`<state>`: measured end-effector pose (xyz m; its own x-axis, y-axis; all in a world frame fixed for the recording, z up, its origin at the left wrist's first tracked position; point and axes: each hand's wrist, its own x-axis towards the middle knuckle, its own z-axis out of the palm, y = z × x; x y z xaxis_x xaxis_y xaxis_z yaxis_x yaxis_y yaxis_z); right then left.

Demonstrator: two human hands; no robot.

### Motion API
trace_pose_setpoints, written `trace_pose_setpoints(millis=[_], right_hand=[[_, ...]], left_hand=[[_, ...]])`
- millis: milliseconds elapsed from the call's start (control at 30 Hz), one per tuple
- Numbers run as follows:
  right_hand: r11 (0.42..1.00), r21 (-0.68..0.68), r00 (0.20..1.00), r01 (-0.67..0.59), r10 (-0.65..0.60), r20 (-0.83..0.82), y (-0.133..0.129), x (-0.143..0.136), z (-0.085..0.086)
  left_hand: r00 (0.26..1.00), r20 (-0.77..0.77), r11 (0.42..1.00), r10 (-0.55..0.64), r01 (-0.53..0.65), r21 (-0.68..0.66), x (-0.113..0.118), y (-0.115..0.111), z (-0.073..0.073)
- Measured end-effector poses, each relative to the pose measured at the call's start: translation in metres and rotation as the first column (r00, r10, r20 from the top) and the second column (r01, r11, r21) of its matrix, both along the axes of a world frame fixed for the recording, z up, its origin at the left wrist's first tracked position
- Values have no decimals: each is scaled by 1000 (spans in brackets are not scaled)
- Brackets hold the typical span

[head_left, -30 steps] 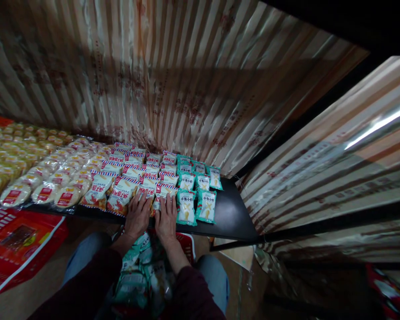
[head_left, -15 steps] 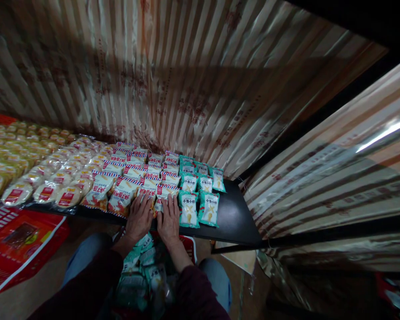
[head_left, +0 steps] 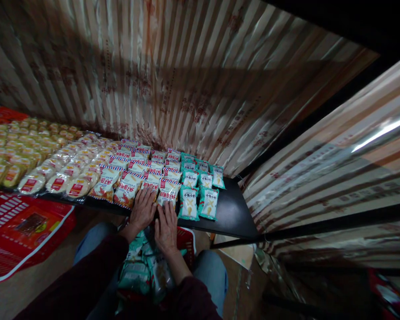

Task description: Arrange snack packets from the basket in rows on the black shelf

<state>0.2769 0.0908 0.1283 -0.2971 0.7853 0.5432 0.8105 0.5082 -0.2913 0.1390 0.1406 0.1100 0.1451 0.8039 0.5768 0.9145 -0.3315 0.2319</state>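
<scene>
Both hands lie at the front edge of a dark shelf, on rows of red, white and blue snack packets. My left hand (head_left: 143,209) rests with outstretched fingers on a snack packet (head_left: 150,183) in the front row. Beside it, my right hand (head_left: 166,226) has its fingers straight, their tips against the lower end of another snack packet (head_left: 168,191). Just to the right stand several green snack packets (head_left: 189,203) in rows. Below my hands, between the knees, more green packets (head_left: 135,276) fill a red basket (head_left: 186,242).
Left along the shelf (head_left: 231,213) are clear-wrapped round white items (head_left: 76,186) and yellow packets (head_left: 11,175). A second red basket (head_left: 58,220) stands on the floor at left. Striped sheeting (head_left: 200,89) hangs behind, with a dark frame bar (head_left: 306,229) on the right.
My right hand has drawn back slightly toward me, its fingertips lower on the packet. My left hand stays on its packet. The view has shifted a little.
</scene>
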Motion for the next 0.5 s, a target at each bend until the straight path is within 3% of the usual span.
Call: trace_pose_setpoints(millis=[333, 500], right_hand=[[1000, -22, 1000, -20, 20, -19, -42, 8, -16], [999, -35, 999, -32, 31, -34, -48, 11, -15]], left_hand=[[999, 31, 1000, -19, 20, -16, -1, -4, 6], [986, 85, 989, 144, -147, 28, -22, -12, 14]])
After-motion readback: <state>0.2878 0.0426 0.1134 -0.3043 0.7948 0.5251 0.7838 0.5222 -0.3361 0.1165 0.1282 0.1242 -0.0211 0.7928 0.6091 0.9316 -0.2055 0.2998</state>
